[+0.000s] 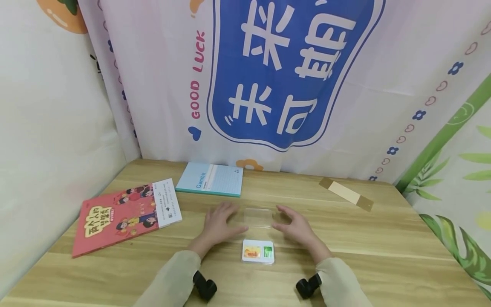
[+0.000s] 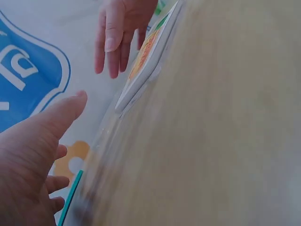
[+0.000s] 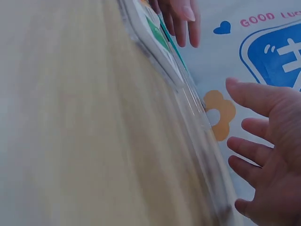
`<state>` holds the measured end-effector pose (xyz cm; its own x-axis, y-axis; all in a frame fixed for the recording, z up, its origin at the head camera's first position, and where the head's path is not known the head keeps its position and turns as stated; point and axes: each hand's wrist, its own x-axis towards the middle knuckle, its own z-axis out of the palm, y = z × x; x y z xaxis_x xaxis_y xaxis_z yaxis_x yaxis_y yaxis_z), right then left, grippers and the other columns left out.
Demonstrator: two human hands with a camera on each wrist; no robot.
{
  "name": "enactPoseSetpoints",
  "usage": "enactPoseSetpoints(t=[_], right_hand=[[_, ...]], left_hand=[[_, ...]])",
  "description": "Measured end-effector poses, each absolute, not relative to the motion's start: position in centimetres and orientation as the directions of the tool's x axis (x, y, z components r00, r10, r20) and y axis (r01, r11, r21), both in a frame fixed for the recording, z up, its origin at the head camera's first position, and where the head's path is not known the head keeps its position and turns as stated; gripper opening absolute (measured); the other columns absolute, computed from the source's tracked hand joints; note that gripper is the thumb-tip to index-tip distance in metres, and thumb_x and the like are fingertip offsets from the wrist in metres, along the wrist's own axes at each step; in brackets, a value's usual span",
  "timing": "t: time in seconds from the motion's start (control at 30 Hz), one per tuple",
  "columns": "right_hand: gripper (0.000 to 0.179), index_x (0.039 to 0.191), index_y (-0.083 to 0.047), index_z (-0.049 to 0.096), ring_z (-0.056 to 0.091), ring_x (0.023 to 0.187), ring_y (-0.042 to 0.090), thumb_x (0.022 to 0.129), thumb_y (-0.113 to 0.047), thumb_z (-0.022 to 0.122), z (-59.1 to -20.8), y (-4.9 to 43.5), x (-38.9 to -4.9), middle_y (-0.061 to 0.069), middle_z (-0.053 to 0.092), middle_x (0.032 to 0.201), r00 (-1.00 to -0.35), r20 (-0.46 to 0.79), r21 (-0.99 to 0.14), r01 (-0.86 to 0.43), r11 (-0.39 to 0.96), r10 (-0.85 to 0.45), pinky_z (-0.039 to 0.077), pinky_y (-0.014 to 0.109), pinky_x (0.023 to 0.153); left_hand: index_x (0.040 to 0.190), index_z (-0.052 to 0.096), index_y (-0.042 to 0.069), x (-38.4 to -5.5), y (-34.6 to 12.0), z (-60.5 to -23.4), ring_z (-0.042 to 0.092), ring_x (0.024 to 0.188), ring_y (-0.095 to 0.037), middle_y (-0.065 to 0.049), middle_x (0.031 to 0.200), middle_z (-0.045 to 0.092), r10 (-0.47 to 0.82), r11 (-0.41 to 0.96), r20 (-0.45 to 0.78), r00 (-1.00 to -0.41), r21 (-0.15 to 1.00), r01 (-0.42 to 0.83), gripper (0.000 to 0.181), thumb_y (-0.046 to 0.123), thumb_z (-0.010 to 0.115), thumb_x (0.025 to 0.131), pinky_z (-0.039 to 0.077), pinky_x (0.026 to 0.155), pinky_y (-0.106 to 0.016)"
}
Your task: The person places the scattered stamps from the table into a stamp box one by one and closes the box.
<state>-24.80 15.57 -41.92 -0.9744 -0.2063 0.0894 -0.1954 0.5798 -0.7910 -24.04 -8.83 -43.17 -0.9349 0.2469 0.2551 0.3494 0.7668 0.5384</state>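
Note:
A clear plastic lid or tray (image 1: 258, 218) lies on the wooden table between the two hands. Nearer the person sits a small white card pack in a clear case (image 1: 258, 251), with an orange and a green picture on top. To the left of the clear piece is my left hand (image 1: 219, 224), fingers spread and loosely bent, holding nothing. My right hand (image 1: 297, 228) is on the other side, its thumb and fingers apart around the right edge, gripping nothing. Both wrist views show the card pack (image 2: 146, 56) lying flat, with a gap between thumb and fingers.
A red picture book (image 1: 119, 217) lies at the left, with a light blue notebook (image 1: 211, 179) behind it. At the back right is a brown and cream strip (image 1: 345, 193). A printed curtain (image 1: 161, 85) hangs along the table's far edge.

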Motion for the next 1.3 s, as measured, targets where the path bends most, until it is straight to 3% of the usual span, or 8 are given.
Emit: enactPoseSetpoints(t=[0.2,0.4,0.77,1.03,1.3], right_hand=[[0.068,0.129,-0.01,0.041,0.028,0.12,0.032,0.07,-0.028,0.071,-42.6,15.3,-25.7,0.012,0.038,0.131,-0.961,0.103,-0.782,-0.238,0.576,-0.258,0.015,0.048,0.098],[0.07,0.126,-0.009,0.044,0.027,0.121,0.029,0.069,-0.04,0.069,-43.4,15.1,-25.9,0.011,0.039,0.13,-0.946,0.145,-0.643,-0.314,0.699,-0.292,-0.004,0.053,0.096],[0.068,0.126,-0.01,0.046,0.024,0.121,0.033,0.071,-0.048,0.063,-43.8,14.5,-26.0,0.011,0.035,0.132,-0.939,0.162,-0.493,-0.342,0.8,-0.302,0.001,0.056,0.094],[0.06,0.122,-0.01,0.05,0.024,0.121,0.035,0.073,-0.041,0.065,-43.3,14.1,-25.7,0.013,0.036,0.131,-0.942,0.168,-0.521,-0.335,0.785,-0.291,-0.002,0.059,0.092],[0.06,0.121,-0.011,0.051,0.026,0.121,0.033,0.071,-0.038,0.068,-43.0,14.1,-25.2,0.013,0.038,0.13,-0.952,0.153,-0.629,-0.3,0.717,-0.265,-0.005,0.057,0.094]], left_hand=[[0.122,0.049,0.012,-24.9,-8.2,-43.5,0.023,0.122,-0.036,-0.017,0.13,0.036,0.245,0.774,0.254,-0.936,0.53,0.347,0.073,0.058,0.061,0.067,0.003,0.092,-0.06],[0.122,0.05,0.015,-24.9,-7.9,-43.8,0.019,0.123,-0.035,-0.017,0.134,0.031,0.232,0.802,0.222,-0.947,0.508,0.316,0.071,0.058,0.061,0.066,0.0,0.094,-0.058],[0.123,0.05,0.017,-25.1,-7.4,-44.0,0.013,0.125,-0.035,-0.018,0.137,0.024,0.197,0.859,0.152,-0.968,0.449,0.246,0.069,0.058,0.059,0.069,-0.001,0.094,-0.057],[0.122,0.051,0.017,-24.9,-7.3,-43.7,0.013,0.125,-0.035,-0.017,0.137,0.024,0.196,0.866,0.154,-0.968,0.437,0.245,0.065,0.056,0.058,0.071,-0.001,0.094,-0.058],[0.121,0.052,0.016,-24.3,-7.7,-43.2,0.016,0.123,-0.038,-0.019,0.135,0.028,0.207,0.808,0.186,-0.961,0.521,0.275,0.062,0.051,0.062,0.07,-0.001,0.094,-0.057]])
